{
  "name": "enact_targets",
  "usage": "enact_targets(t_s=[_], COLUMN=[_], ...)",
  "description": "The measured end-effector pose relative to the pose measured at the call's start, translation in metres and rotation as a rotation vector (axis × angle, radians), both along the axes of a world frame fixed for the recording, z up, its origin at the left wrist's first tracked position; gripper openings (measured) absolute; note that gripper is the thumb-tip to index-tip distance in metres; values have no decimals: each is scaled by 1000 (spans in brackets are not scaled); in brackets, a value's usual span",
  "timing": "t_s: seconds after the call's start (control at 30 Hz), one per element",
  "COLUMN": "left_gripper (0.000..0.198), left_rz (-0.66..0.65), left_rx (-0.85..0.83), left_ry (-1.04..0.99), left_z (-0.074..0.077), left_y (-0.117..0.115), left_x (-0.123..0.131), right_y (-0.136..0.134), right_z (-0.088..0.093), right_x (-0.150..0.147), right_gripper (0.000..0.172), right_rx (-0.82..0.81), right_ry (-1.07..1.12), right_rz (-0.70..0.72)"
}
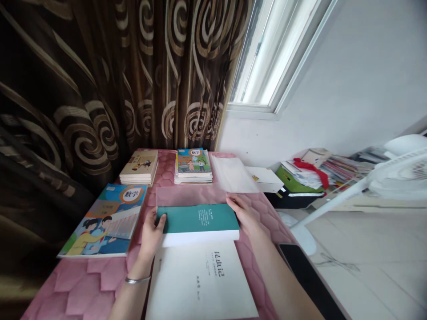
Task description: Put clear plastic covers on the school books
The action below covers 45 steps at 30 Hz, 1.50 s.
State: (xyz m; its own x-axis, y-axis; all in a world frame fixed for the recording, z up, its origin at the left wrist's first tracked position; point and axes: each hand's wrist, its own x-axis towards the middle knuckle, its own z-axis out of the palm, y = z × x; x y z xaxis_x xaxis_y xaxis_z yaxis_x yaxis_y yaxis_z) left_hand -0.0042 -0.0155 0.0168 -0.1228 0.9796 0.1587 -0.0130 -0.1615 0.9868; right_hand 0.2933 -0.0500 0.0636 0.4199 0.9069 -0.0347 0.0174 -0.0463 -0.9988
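Note:
An opened book (pixel 203 275) lies in front of me, its white title page with Chinese characters toward me. Beyond that page is the book's green cover flap (pixel 187 220). My left hand (pixel 154 229) grips the flap's left edge, thumb on top and fingers beneath. At the far right corner, my right hand (pixel 245 215) pinches the edge of the book's cover; its fingers are partly hidden. A clear plastic sheet (pixel 190 195) extends flat from beyond the green flap, under or against it; I cannot tell which.
The pink quilted table cover (pixel 96 289) holds a blue textbook (pixel 106 222), a stack of tan books (pixel 139 166), more textbooks (pixel 193 164), clear sheets (pixel 233 173) and a white box (pixel 265 178). A dark phone-like slab (pixel 307 275) lies right. A white fan (pixel 336 200) stands beyond.

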Motion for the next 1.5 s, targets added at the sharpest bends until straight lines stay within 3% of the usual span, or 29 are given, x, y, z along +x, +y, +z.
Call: enact_targets(t_s=[0.3,0.63,0.87,1.1,1.33,1.5], left_gripper=[43,47,50,50,46,45], left_rz=[39,5,-5,33,4,1], left_rx=[45,31,44,68,69,70], left_ry=[16,-26,11,42,27,32], left_z=[0,-3,-4,-4,-2,-3], left_y=[-4,-6,-6,-9,-10,-10], left_x=[2,1,0,0,-1,1], right_y=[-22,-32,-26,-19,-20,-25], right_z=[-30,-31,-42,-35,-35,-34], right_x=[-16,-24,-20,-25,-25,-23], right_gripper=[45,40,40,40,40,36], right_rx=[34,-8,43,13,14,-50], right_ry=[-152,-94,-16,143,161,367], right_rz=[-244,-194,-251,-276,-288,-221])
